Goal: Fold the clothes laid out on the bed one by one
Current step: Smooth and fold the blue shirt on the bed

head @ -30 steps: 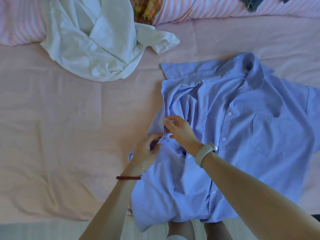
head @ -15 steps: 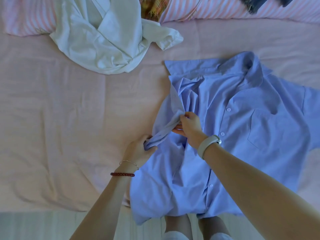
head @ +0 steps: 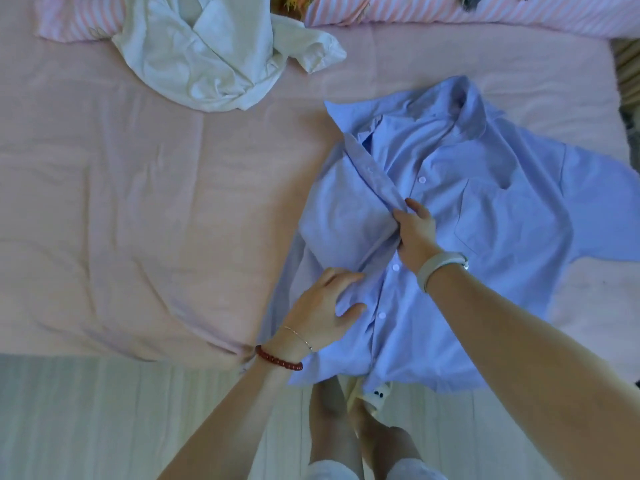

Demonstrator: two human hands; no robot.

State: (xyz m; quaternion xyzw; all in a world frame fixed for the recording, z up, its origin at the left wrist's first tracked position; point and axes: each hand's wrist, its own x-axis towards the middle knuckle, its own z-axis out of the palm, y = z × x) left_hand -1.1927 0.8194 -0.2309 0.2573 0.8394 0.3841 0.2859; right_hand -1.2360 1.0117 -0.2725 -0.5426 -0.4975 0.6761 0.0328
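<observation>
Head view. Blue shirt (head: 467, 216): button-front, collar toward the far side of the bed (head: 104, 202), chest pocket on the panel at the right, white buttons along the placket. It lies spread on the pink sheet at the near right part of the bed, hem hanging just over the near edge.

Right hand (head: 415, 233): grip closed on the shirt; fingers and thumb are curled round the edge strip of the left-side front panel at mid-chest, and that strip runs from the hand up and leftward toward the collar. Pale band on the wrist.

Left hand (head: 322, 306): grip not closed; fingers fairly straight, lying on the same panel lower down, just left of the placket, thumb out beside a button. Red bead bracelet and thin chain at the wrist.

Shirt condition: creased, left panel bunched and partly turned over, short sleeve at the right lying flat.

White garment (head: 214, 53): crumpled, far left, well apart from the shirt.
</observation>
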